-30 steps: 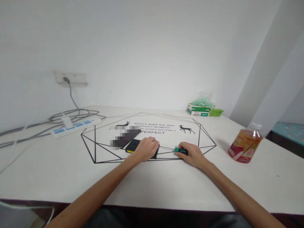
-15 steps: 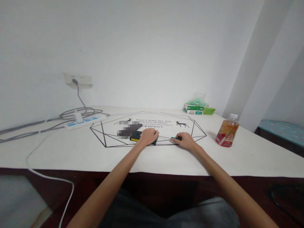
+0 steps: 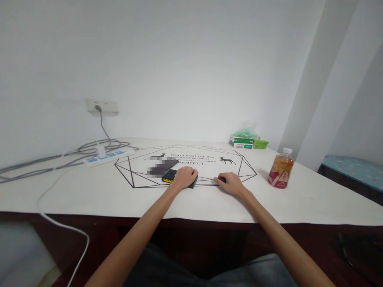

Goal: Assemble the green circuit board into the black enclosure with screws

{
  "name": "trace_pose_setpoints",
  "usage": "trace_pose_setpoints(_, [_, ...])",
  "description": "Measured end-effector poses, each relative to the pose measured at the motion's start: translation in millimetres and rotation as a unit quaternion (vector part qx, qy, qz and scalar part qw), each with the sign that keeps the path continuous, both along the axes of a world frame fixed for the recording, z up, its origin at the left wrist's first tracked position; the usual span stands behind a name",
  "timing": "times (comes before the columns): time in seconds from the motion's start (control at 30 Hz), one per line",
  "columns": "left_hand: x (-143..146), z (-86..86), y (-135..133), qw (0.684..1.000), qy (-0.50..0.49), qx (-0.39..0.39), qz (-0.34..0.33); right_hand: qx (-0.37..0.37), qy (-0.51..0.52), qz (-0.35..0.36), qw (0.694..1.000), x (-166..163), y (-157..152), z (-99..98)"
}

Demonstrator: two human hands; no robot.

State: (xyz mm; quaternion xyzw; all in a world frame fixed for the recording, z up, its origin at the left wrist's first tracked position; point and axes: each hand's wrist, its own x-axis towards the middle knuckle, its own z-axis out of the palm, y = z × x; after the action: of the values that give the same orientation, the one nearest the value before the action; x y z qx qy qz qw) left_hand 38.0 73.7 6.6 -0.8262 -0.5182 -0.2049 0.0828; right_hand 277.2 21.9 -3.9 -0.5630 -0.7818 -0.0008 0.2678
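My left hand (image 3: 186,177) lies curled over a small black box with a yellow label (image 3: 169,175) on the white table (image 3: 89,195), pressing it down. My right hand (image 3: 229,183) is closed around a green-handled screwdriver (image 3: 221,180), whose thin shaft points left toward the box. A dark flat device (image 3: 163,166), partly blurred, lies just behind the box. All of this sits inside a black geometric drawing with deer and printed words on the tabletop.
A white power strip (image 3: 107,156) with grey cables lies at the back left, plugged into a wall socket (image 3: 101,106). A bottle of amber drink (image 3: 280,168) stands to the right. Green and white packets (image 3: 248,140) rest by the wall. A white cable hangs off the front edge.
The view has pulled back from the table, so both hands look smaller and farther away. The hands keep their hold on the box and the screwdriver.
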Motion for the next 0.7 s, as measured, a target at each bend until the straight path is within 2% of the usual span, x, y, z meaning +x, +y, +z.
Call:
trace_pose_setpoints(0.2, [-2.0,4.5,0.2,0.997,-0.061,-0.039,-0.007,0.011,0.034,0.015,0.999,4.8,1.8,0.0])
trace_pose_setpoints(0.4, [-6.6,5.1,3.8,0.976,-0.172,-0.076,-0.111,0.015,0.073,0.006,0.997,9.5,-1.3,-2.1])
trace_pose_setpoints(0.5, [-5.5,2.2,4.3,0.972,-0.176,-0.068,-0.138,0.018,0.087,0.005,0.996,9.2,-4.4,-1.9])
trace_pose_setpoints(0.7, [-3.9,0.8,8.9,0.972,-0.173,-0.059,-0.149,0.025,0.112,0.015,0.993,8.2,-4.0,-1.6])
